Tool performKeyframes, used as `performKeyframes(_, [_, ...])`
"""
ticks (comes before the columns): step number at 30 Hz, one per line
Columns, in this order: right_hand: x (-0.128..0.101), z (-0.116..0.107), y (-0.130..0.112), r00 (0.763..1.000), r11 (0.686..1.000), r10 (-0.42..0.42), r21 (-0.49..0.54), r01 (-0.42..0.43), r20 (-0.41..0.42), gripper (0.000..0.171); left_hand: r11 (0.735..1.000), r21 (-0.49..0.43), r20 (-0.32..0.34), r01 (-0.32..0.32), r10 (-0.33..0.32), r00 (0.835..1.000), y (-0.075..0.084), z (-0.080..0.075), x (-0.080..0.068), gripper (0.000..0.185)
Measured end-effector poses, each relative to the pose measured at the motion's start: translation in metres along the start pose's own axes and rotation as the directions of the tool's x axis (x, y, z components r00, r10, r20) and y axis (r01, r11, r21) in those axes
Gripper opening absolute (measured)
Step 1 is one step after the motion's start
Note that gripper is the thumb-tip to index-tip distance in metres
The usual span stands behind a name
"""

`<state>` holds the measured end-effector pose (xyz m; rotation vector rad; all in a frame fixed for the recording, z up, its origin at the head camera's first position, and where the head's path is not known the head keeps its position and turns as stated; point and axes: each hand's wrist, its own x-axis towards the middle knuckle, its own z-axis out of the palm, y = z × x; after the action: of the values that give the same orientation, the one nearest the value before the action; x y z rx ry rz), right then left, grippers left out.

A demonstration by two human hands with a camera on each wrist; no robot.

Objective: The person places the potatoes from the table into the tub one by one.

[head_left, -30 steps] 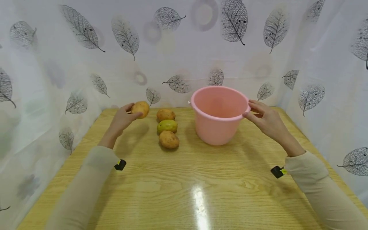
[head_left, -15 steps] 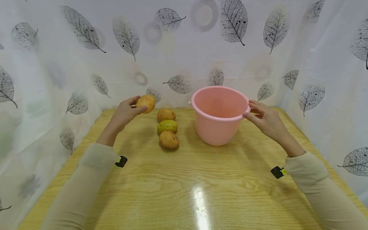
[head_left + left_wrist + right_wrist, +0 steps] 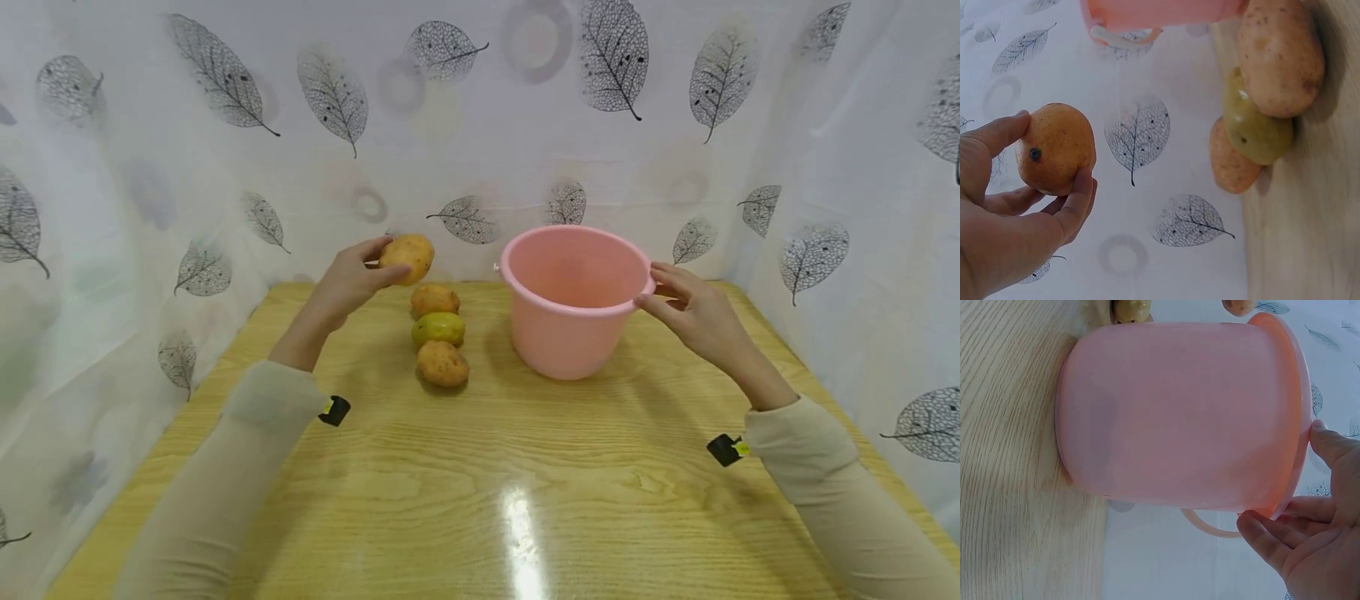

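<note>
Above the table's back part, my left hand (image 3: 347,283) holds a potato (image 3: 407,259) between thumb and fingers. A dark spot marks that potato (image 3: 1057,150) in the left wrist view. Below and to its right, a row lies on the table: a potato (image 3: 434,301) at the back, a yellow-green mango-like fruit (image 3: 438,330) in the middle and another potato (image 3: 442,364) in front. Further right stands a pink bucket (image 3: 562,342), upright, its floor hidden from view. My right hand (image 3: 697,317) grips the bucket's rim on the right side, thumb and fingers at the edge.
The wooden table (image 3: 420,475) reaches toward the viewer, with a bright reflection near its front. A white curtain (image 3: 480,108) with leaf prints hangs behind and at both sides. The bucket's handle (image 3: 1124,39) hangs at its far side.
My left hand has carried the held potato up and to the right, from the left of the row to above its back potato. My right hand and the bucket have stayed in place.
</note>
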<state>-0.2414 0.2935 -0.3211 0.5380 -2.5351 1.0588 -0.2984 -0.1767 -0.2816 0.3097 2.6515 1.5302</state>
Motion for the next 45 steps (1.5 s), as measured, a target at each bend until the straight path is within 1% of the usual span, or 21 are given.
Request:
performKeyframes(7, [0.0, 0.0, 0.0, 1.0, 1.0, -0.001, -0.004, 0.001, -0.004, 0.051, 0.999, -0.039, 0.025, -0.025, 0.026, 0.999, 0.014, 0.01, 0.003, 0.079])
performKeyframes(15, [-0.001, -0.001, -0.002, 1.0, 1.0, 0.018, -0.012, -0.018, 0.005, 0.051, 0.998, -0.033, 0.041, -0.06, 0.061, 0.997, 0.033, 0.024, 0.008, 0.079])
performKeyframes(21, [-0.002, -0.001, -0.004, 1.0, 1.0, 0.009, -0.003, -0.009, -0.001, 0.049, 0.996, -0.033, 0.05, -0.083, 0.085, 0.995, 0.051, 0.039, 0.014, 0.076])
performKeyframes(27, [-0.002, -0.001, -0.003, 1.0, 1.0, 0.008, -0.01, -0.008, 0.001, 0.05, 0.994, -0.008, 0.071, -0.112, 0.113, 0.991, 0.065, 0.053, 0.018, 0.075])
performKeyframes(31, [-0.001, -0.001, -0.001, 1.0, 1.0, 0.017, -0.018, -0.017, 0.004, 0.051, 0.989, 0.027, 0.091, -0.144, 0.141, 0.986, 0.071, 0.063, 0.02, 0.076])
performKeyframes(34, [-0.001, -0.001, 0.0, 1.0, 1.0, 0.02, -0.016, -0.02, 0.008, 0.051, 0.987, 0.046, 0.1, -0.155, 0.15, 0.984, 0.075, 0.072, 0.023, 0.078])
performKeyframes(40, [-0.002, -0.002, 0.001, 0.999, 0.999, 0.026, -0.022, -0.026, 0.02, 0.052, 0.986, 0.01, 0.102, -0.165, 0.164, 0.981, 0.083, 0.088, 0.029, 0.073])
performKeyframes(45, [-0.003, -0.003, 0.002, 0.999, 0.999, 0.026, -0.027, -0.025, 0.022, 0.052, 0.977, 0.078, 0.094, -0.201, 0.193, 0.977, 0.088, 0.101, 0.035, 0.072])
